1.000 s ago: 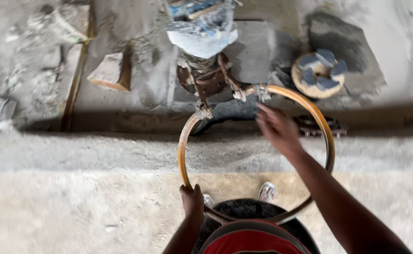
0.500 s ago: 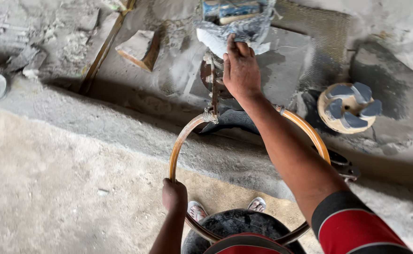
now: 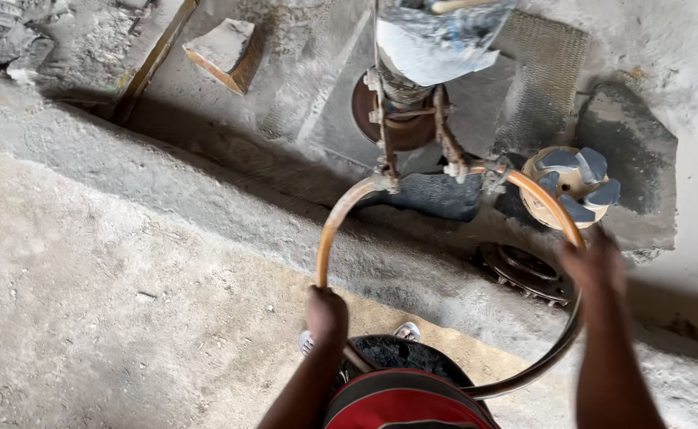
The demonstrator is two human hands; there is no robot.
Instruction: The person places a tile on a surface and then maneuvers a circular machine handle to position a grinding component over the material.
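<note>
Site: stone-grinding or construction workshop | Evidence: dust-caked concrete floor (image 3: pixel 126 318) throughout; raised cement ledge (image 3: pixel 230 206); floor-grinder with hoop handle (image 3: pixel 341 222); spare grinding disc with segmented blocks (image 3: pixel 573 184); stone offcut (image 3: pixel 223 49); grey slurry residue.

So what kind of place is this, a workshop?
Probably a dusty stone or floor grinding site: the hands grip a machine's ring handle, a grinding disc lies nearby, and grey dust coats the concrete floor.

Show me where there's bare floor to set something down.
Bare concrete floor lies left of the left hand, below the raised ledge. Crowded: around the machine, the disc with blue pads and the toothed ring near the right hand.
</note>
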